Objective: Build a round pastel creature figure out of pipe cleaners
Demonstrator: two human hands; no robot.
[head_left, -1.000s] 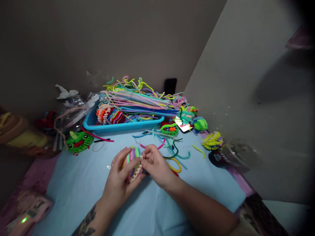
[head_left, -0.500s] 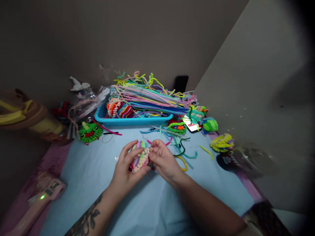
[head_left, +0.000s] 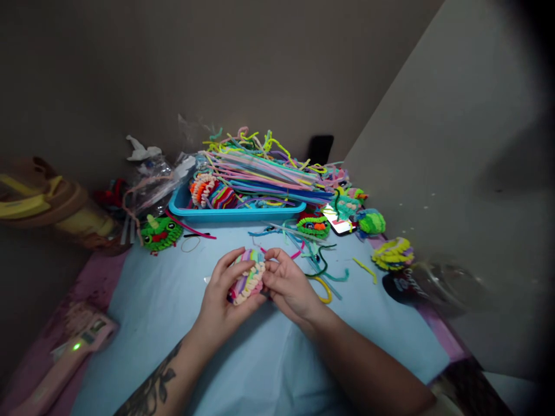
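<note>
A small striped pipe-cleaner figure (head_left: 248, 278), with pastel bands and a cream looped edge, is held above the blue cloth. My left hand (head_left: 225, 289) wraps round its left side, fingers over the top and thumb below. At the figure's right edge my right hand (head_left: 288, 283) is closed in a pinch with thumb and index finger against the rim. What lies between those fingertips is too small and hidden to make out. Loose pipe cleaners (head_left: 323, 266) in teal, green and pink lie just beyond my right hand.
Behind my hands stands a blue tray (head_left: 238, 215) heaped with pipe cleaners (head_left: 260, 170). A green figure (head_left: 161, 232) sits left; a yellow one (head_left: 392, 254) lies right, beside a clear cup (head_left: 446, 283). A lit phone (head_left: 340, 222) lies at the back right. A pink device (head_left: 87, 335) rests front left.
Both hands keep nearly the same hold on the striped figure, with only tiny finger movement at its right edge. The whole view has shifted very slightly.
</note>
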